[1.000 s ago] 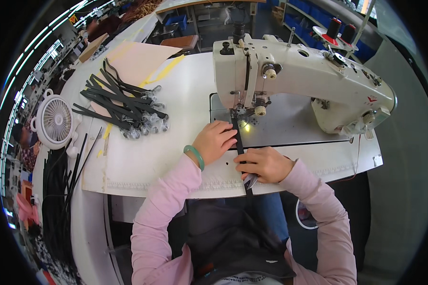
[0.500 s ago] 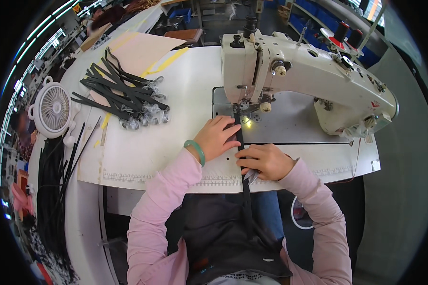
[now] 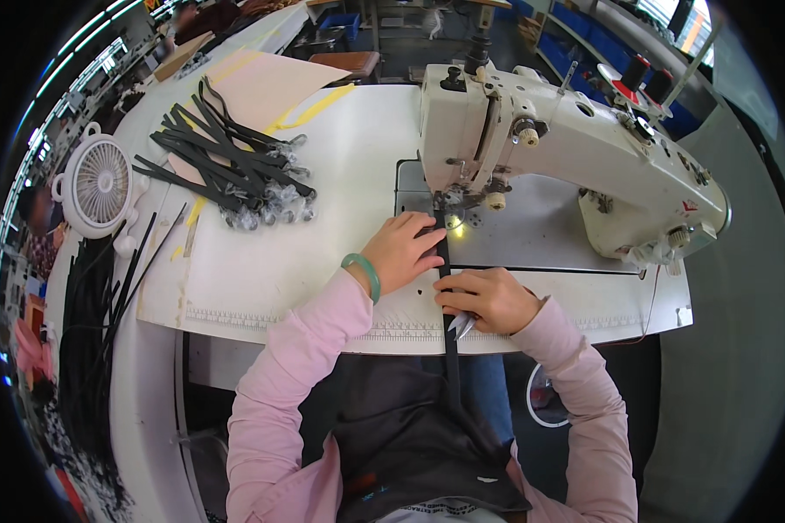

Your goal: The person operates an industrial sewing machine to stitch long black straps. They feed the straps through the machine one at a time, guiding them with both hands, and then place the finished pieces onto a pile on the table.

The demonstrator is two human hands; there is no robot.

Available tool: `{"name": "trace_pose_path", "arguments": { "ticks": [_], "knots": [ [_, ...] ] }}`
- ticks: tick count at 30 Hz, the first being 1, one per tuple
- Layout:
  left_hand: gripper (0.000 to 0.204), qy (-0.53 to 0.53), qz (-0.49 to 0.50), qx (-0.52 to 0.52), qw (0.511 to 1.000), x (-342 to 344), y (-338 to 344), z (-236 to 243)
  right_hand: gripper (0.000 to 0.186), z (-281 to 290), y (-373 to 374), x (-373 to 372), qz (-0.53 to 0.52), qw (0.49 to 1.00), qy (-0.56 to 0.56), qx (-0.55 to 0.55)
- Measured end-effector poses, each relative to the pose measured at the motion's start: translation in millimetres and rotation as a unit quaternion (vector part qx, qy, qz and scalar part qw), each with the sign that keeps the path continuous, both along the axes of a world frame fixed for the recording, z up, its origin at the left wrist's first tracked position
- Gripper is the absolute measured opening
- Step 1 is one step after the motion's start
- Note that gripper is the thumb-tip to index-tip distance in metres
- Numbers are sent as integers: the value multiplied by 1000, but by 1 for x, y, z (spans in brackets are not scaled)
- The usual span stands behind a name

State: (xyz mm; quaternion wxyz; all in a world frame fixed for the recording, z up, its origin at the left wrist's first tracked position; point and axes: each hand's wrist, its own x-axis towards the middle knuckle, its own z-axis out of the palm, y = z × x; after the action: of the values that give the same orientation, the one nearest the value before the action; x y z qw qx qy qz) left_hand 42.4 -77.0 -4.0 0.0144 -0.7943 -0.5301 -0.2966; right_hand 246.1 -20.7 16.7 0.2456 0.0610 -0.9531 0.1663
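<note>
A narrow black strap (image 3: 451, 356) runs from under the presser foot of the white sewing machine (image 3: 467, 131), over the table's front edge and down to my lap. My left hand (image 3: 399, 253) lies flat with fingers apart, its fingertips at the strap's left side just before the needle area. Nearer the edge, my right hand (image 3: 490, 299) is closed, its fingers over the strap. Pointed metal blades, apparently thread snips (image 3: 463, 326), stick out beneath the right hand; their handle is hidden in the palm. A small lamp lights the needle area.
Several black straps with clear-wrapped ends (image 3: 235, 161) lie in a pile at the far left, by a pink sheet (image 3: 270, 83). A white fan (image 3: 103, 183) stands left, above long black strips (image 3: 87, 349). Thread spools (image 3: 637, 74) stand behind the machine.
The view has shifted slightly. Both hands keep nearly the same places on the strap, and the blades under my right hand show a little more.
</note>
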Motion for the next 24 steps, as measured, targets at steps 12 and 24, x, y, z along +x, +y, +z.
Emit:
{"name": "trace_pose_path", "arguments": {
  "ticks": [12, 24],
  "knots": [
    [37, -3, 1, -7, 1000, 1, 1, 0, 20, 1, 1, 1, -1, 1000, -3, -7],
    [37, 0, -3, 1, 1000, 0, 2, -2, 31, -1, 2, 3, -1, 1000, -28, -3]
  ]
}}
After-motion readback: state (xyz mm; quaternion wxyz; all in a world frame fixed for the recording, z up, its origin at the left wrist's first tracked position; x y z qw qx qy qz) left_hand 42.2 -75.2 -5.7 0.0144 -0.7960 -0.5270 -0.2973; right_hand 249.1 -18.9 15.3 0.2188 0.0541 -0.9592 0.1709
